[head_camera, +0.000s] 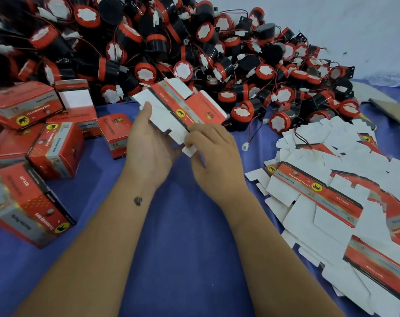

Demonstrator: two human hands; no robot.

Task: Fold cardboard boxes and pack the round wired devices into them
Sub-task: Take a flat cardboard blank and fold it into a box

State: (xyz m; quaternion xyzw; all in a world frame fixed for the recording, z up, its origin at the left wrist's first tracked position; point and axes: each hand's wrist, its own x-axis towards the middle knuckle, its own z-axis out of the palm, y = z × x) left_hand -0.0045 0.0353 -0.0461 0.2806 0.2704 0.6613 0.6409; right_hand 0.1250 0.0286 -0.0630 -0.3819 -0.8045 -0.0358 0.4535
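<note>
- Leftmost, folded red boxes point(54, 154) lie tumbled together on the blue cloth point(176, 259), well apart from the flat stock on the far side; their place there suggests finished work is pushed aside to keep the middle free.
- Behind them, and stretching across the back, a big heap of round wired devices point(183, 53), black bodies with red rims and thin red and black leads, slopes down to the cloth, near enough to reach once a box is ready.
- At centre, the left hand point(146, 143) holds a flat box blank point(183, 106) from beneath, palm under the white inner face and fingertips at its far edge, seemingly to steady it off the cloth.
- Just right of that, the right hand point(213, 154) pinches a small white flap at the blank's near edge, fingers curled around it, probably to start a fold.
- The blank is tilted, not yet formed into a box, and holds no device.
- Rightmost, unfolded blanks point(331, 202) lie overlapping in a loose spread, white sides mostly up, beside the right arm, likely for easy picking.
</note>
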